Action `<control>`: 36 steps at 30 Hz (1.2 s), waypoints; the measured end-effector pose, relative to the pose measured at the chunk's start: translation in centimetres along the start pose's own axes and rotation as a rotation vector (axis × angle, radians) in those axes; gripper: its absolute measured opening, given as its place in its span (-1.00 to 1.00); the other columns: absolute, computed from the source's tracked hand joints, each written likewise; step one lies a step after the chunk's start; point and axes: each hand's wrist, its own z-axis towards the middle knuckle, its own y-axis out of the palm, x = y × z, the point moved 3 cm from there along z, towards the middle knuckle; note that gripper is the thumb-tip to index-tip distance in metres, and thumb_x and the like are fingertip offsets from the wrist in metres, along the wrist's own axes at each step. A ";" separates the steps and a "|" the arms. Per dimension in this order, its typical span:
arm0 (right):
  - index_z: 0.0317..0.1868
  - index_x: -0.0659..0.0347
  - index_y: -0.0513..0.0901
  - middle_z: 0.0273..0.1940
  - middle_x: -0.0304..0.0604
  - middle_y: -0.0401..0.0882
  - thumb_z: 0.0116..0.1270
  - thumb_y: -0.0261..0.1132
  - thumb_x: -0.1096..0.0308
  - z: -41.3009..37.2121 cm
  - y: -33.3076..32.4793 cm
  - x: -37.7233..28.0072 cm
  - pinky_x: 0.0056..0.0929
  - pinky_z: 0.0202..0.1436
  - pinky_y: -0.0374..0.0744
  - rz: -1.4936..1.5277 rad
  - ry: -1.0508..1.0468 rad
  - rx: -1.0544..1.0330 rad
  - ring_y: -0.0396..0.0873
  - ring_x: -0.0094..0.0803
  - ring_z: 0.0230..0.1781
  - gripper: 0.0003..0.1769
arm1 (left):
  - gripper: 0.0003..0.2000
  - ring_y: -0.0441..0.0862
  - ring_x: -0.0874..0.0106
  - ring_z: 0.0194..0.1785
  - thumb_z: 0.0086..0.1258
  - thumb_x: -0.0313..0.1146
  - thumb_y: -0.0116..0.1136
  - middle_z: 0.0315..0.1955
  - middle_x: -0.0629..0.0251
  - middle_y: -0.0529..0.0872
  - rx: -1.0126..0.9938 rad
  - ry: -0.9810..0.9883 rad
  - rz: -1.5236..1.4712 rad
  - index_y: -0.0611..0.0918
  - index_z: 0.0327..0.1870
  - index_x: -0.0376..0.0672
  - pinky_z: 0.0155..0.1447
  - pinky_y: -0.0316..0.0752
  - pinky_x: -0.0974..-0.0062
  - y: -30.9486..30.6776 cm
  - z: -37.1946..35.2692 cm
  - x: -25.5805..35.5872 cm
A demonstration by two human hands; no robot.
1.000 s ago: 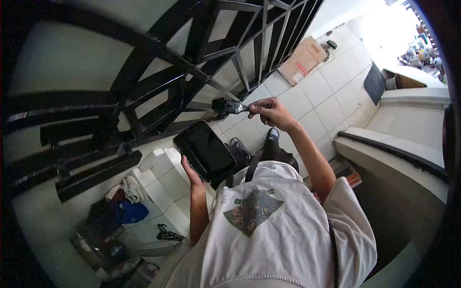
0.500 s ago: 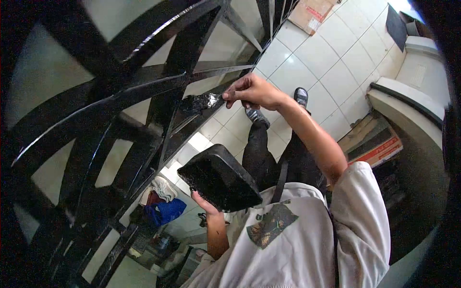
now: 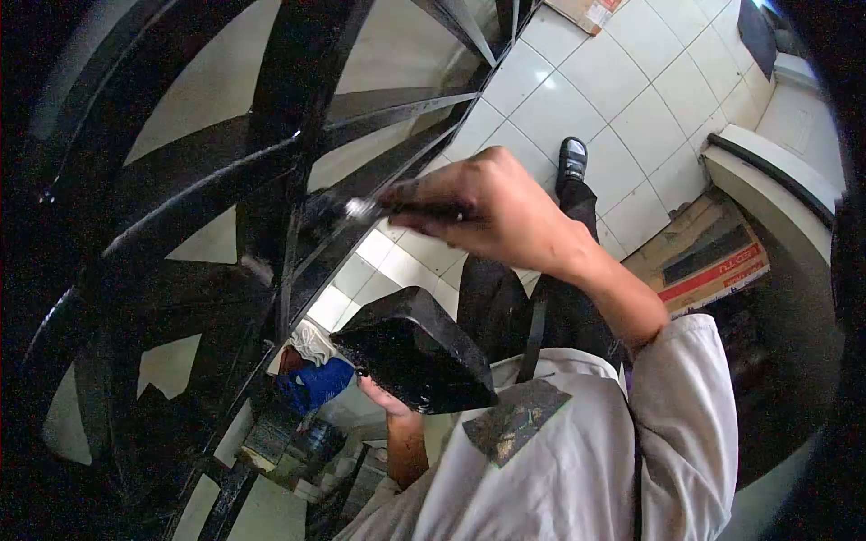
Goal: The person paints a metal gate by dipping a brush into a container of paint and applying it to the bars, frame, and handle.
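My left hand (image 3: 386, 397) supports a black tray (image 3: 406, 338) from below, its thumb at the rim; the tray is tilted and its inside is wet and black. My right hand (image 3: 478, 209), stained dark at the fingers, is closed around a brush (image 3: 363, 211). The brush has a shiny metal band, and its dark bristles are blurred by motion. They are close to a glossy black metal lattice (image 3: 207, 189) of curved and straight bars. Whether the bristles touch a bar I cannot tell.
White floor tiles (image 3: 622, 81) lie below, with a cardboard box (image 3: 586, 11) at the top. Another box (image 3: 713, 257) sits by a pale curved counter (image 3: 767, 185) at the right. Blue cloth (image 3: 316, 383) and clutter lie at the lower left, behind the lattice.
My right hand and the brush have moved slightly down and left, and the hand looks larger and blurred. The view of the lattice has shifted. My left hand still holds the tray.
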 end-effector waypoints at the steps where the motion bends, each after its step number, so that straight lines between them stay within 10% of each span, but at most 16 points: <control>1: -0.18 0.29 0.68 -0.36 0.12 0.63 0.18 0.31 0.35 0.1 -0.5 -1.2 -0.21 -0.22 0.59 0.106 0.026 -0.055 0.60 0.05 -0.32 -0.77 | -0.31 0.46 0.12 0.21 0.30 0.26 -0.22 0.23 0.20 0.47 0.002 -0.005 -0.003 0.41 0.30 -0.05 0.27 0.36 0.04 0.1 -0.1 -0.1; 3: -0.19 0.27 0.69 -0.41 0.02 0.66 0.22 0.31 0.33 -0.1 -0.4 -0.1 -0.28 -0.37 0.60 0.105 -0.038 0.006 0.64 -0.11 -0.46 -0.78 | -0.31 0.45 0.12 0.22 0.30 0.26 -0.22 0.23 0.19 0.46 -0.033 -0.075 -0.207 0.42 0.29 -0.05 0.26 0.36 0.02 0.3 -0.3 -0.2; 7: -0.23 0.26 0.73 -0.46 -0.28 0.70 0.25 0.33 0.27 -0.5 0.3 9.8 -0.47 -0.54 0.50 0.162 0.569 -0.085 0.51 -0.60 -0.64 -0.78 | -0.32 0.45 0.12 0.22 0.30 0.25 -0.21 0.24 0.18 0.45 -0.158 -0.086 -0.401 0.41 0.29 -0.05 0.26 0.36 0.01 0.1 -0.5 -0.1; 10: -0.24 0.27 0.73 -0.49 -0.25 0.68 0.25 0.33 0.25 -0.6 1.3 16.7 -0.49 -0.55 0.50 0.138 0.680 -0.067 0.49 -0.60 -0.66 -0.76 | -0.34 0.44 0.12 0.23 0.32 0.24 -0.22 0.25 0.17 0.44 -0.008 -0.037 -0.185 0.40 0.30 -0.05 0.26 0.37 0.01 -0.4 -0.3 -0.4; 16: -0.39 0.40 0.62 -0.38 0.22 0.62 0.21 0.25 0.33 -0.4 6.2 27.1 -0.04 -0.26 0.59 -0.448 0.605 0.240 0.62 0.10 -0.34 -0.76 | -0.31 0.45 0.12 0.21 0.32 0.26 -0.21 0.26 0.16 0.43 0.113 -0.025 0.024 0.39 0.31 -0.06 0.26 0.40 0.03 -0.8 -0.1 -0.7; 20: -0.35 0.37 0.61 -0.34 0.28 0.60 0.27 0.10 0.37 -0.5 7.7 30.2 -0.01 -0.14 0.58 -0.471 0.678 0.222 0.60 0.18 -0.27 -0.77 | -0.33 0.49 0.13 0.19 0.33 0.24 -0.21 0.26 0.16 0.44 0.023 -0.076 -0.267 0.41 0.29 -0.07 0.21 0.45 0.05 -0.4 0.2 -1.0; 28: -0.39 0.38 0.64 -0.48 0.14 0.62 0.15 0.28 0.36 1.1 2.9 20.5 -0.15 -0.33 0.59 -0.258 0.265 0.027 0.64 -0.04 -0.45 -0.80 | -0.35 0.45 0.16 0.24 0.34 0.22 -0.20 0.26 0.16 0.44 -0.156 -0.042 -0.164 0.42 0.29 -0.08 0.27 0.39 0.04 1.2 0.9 -0.8; 36: -0.20 0.25 0.72 -0.49 -0.29 0.67 0.25 0.36 0.16 -0.9 -0.3 17.0 -0.65 -0.68 0.40 0.384 0.512 -0.188 0.45 -0.68 -0.67 -0.70 | -0.41 0.44 0.11 0.24 0.38 0.09 -0.30 0.20 0.10 0.49 -0.097 0.008 -0.180 0.44 0.24 -0.14 0.28 0.37 0.04 -0.6 0.8 -1.0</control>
